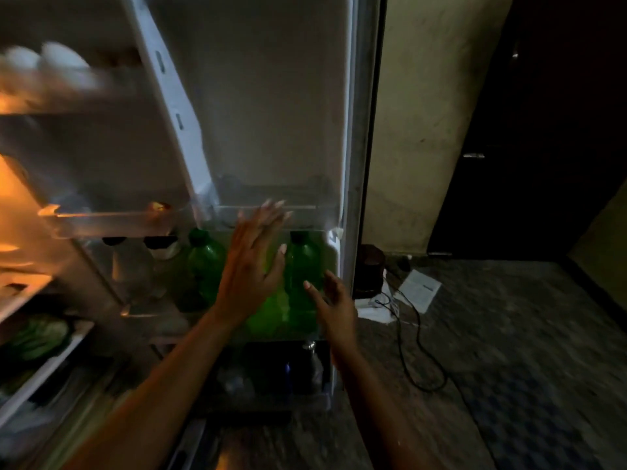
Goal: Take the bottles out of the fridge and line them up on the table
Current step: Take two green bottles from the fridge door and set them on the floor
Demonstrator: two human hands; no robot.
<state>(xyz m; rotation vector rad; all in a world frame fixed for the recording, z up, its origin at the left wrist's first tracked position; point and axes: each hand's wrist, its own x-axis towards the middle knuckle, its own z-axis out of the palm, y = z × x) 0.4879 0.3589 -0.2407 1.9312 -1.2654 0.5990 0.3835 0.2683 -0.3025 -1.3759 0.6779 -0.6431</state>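
The fridge door (271,96) is seen swung wide open, and both bare hands are stretched toward its middle shelf (334,252) — nothing is gripped yet. The left hand (252,262) is spread flat with fingers apart, held in front of the green bottles so one of them is mostly covered by it; whether the palm is actually touching plastic can't be told, the shot's pretty blurry. The right hand (334,305) is held loose and empty too, near the right end of that shelf, just beside the right green bottle (303,269). Another green bottle (205,262) with a dark cap is stood upright further left on the same shelf, and a couple of clear bottles (135,266) with dark caps are parked at the left end, next to the fridge body. On the door's bottom shelf, more bottles (310,364) can be made out in the dark — their type isn't clear. Inside the fridge, something green (40,334) is stored on a lower rack at the left edge. On the floor, right of the door, a dark jar-like thing (369,269), a sheet of paper (420,288) and a black cable (410,344) are lying about.
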